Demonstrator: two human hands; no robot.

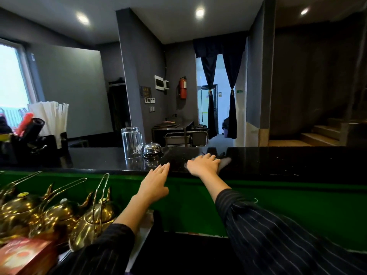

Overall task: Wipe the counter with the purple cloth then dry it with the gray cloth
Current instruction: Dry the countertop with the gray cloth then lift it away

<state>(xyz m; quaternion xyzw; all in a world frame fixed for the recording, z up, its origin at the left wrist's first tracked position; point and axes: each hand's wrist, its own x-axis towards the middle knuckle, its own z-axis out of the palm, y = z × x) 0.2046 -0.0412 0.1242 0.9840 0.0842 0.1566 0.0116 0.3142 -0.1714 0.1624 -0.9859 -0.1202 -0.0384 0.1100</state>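
Right hand (pixel 202 163) flat, pressing a pale cloth (pixel 225 162) onto the glossy black counter (pixel 278 163); left hand (pixel 156 181) released, fingertips at its edge, near bell (pixel 152 149) and upturned glass (pixel 132 142). Dim grey room.

Single head-worn view, forward and slightly down, close over the black counter (pixel 278 161) toward the room beyond.

At centre are one glass (pixel 132 142), one bell (pixel 152 149) and one cloth (pixel 225 162), lower left three kettles (pixel 95 217), along the top three lights (pixel 200 12).
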